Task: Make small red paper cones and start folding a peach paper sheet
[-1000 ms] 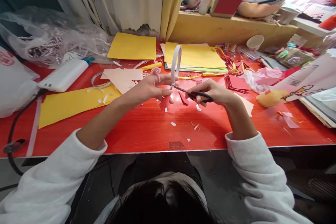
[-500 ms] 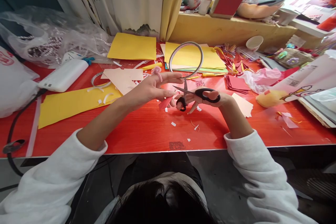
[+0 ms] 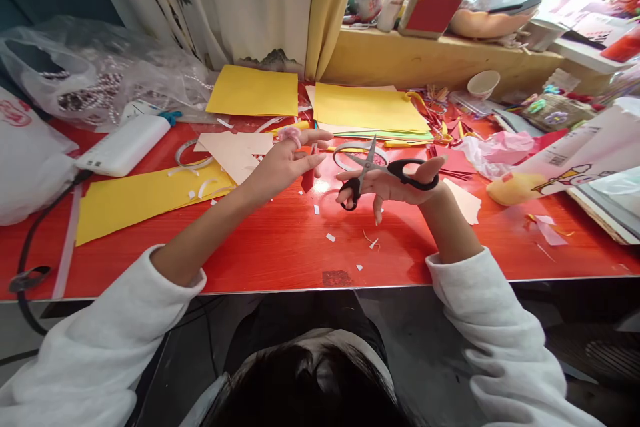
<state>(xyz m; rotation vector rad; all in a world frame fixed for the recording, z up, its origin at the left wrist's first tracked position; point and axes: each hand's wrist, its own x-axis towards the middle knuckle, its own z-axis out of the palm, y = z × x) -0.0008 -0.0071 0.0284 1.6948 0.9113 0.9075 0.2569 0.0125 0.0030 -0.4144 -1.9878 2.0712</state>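
Note:
My left hand (image 3: 287,163), with a fuzzy pink ring on one finger, pinches a small red paper piece (image 3: 308,177) between thumb and fingers above the table. Opposite it, my right hand (image 3: 400,188) has its finger and thumb through the black loops of a pair of scissors (image 3: 369,165). The scissor blades are spread and point up and to the left, apart from the paper. Just behind them a roll of tape (image 3: 345,161) lies low over the table, partly covered by the scissors. Small white scraps (image 3: 331,237) are scattered on the red tabletop (image 3: 280,247).
Yellow paper sheets (image 3: 255,92) lie at the back, with a yellow stack (image 3: 370,107) beside them. Another yellow strip (image 3: 150,203) and a second tape roll (image 3: 193,155) are at left. A white power bank (image 3: 125,145) sits near plastic bags. Red paper pieces (image 3: 453,163) lie at right.
The tape roll, upright by my left fingers before, has dropped down flat. My hands have drawn apart, and the scissors have moved right, their blades turning upward.

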